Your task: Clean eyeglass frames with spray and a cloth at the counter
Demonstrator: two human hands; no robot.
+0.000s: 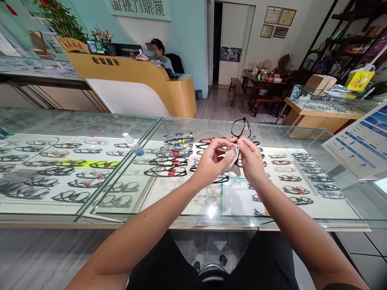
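My left hand and my right hand meet above the glass display counter. Between them is a pair of black-framed glasses with one lens sticking up above the fingers. A beige cloth is folded around the lower part of the glasses, pinched by the fingers of both hands. The glasses' temple tip hangs down below my left hand. Both hands are closed.
A small white spray bottle lies on the counter to the left. Rows of eyeglass frames fill the case under the glass. A printed sheet stands at right. A person sits behind the yellow reception desk beyond.
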